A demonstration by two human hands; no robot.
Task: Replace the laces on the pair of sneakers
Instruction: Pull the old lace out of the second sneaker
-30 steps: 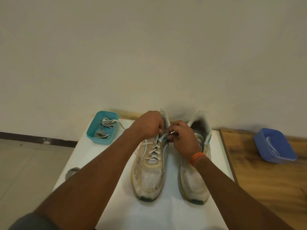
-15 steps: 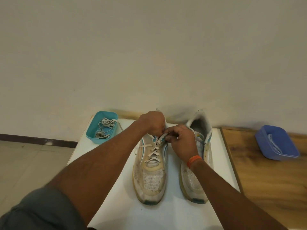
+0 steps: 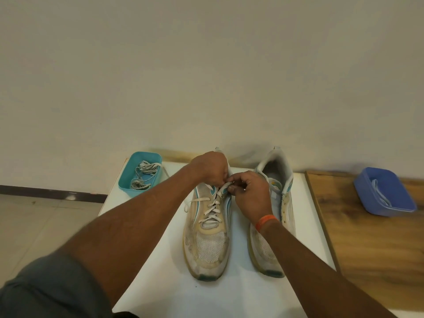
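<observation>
Two worn white sneakers with teal trim stand side by side on a white table (image 3: pixel 160 288), toes toward me. The left sneaker (image 3: pixel 207 244) carries a white lace (image 3: pixel 212 208) crossed through its eyelets. My left hand (image 3: pixel 210 167) and my right hand (image 3: pixel 249 195) meet at that sneaker's top eyelets, and the fingers of both pinch the lace there. The right sneaker (image 3: pixel 278 180) shows no lace over its open tongue; my right forearm covers its middle.
A teal tub (image 3: pixel 128 177) with a tangle of grey laces sits at the table's back left corner. A blue tub (image 3: pixel 367 193) holding a white lace rests on the wooden surface (image 3: pixel 378 249) to the right. A plain wall rises close behind.
My hands have stayed at the top of the left sneaker and shifted slightly together. The camera view has drifted a little.
</observation>
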